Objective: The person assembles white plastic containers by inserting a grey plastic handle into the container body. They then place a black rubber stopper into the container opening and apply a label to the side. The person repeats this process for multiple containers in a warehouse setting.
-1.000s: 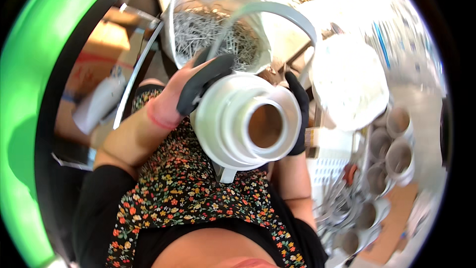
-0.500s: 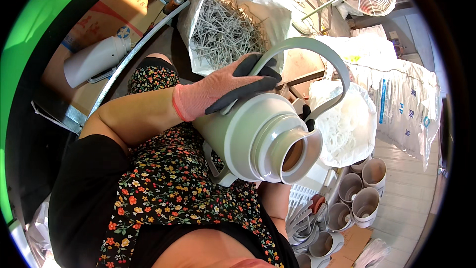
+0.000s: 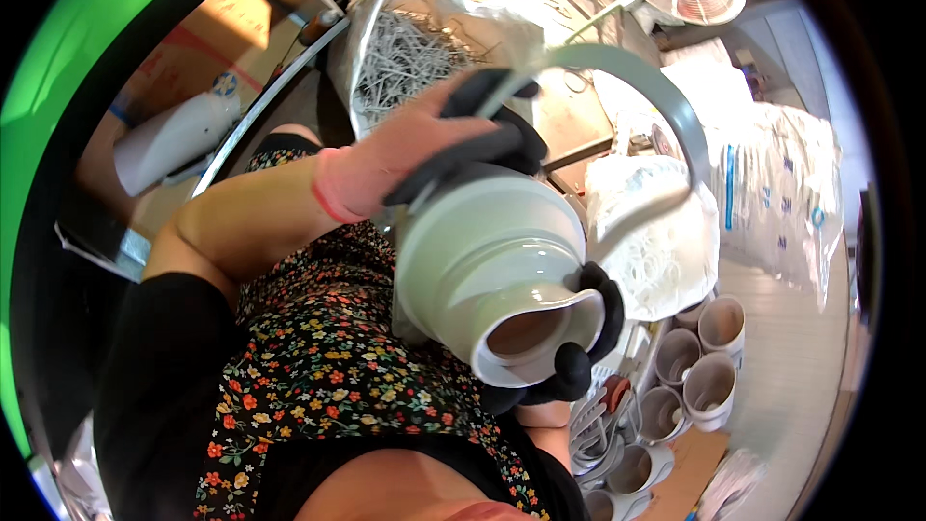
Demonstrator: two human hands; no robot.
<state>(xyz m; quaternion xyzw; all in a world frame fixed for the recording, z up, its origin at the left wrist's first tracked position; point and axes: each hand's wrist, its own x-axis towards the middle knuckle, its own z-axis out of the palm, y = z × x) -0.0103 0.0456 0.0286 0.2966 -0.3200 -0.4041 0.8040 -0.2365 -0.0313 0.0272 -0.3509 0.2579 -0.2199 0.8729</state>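
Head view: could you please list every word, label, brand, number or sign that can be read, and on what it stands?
Printed white sack, far right: small blue and dark marks, blurred; lettering not quoted here.
Brown carton, left: reddish marks and a round blue sign; wording too blurred to read.
Pale jug: no print on the visible side.

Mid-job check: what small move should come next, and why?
Probably firm up the left hand at the handle before shifting the right hand: the pale jug is tilted, held off any surface in view, and the right hand's fingers curl around its spout.
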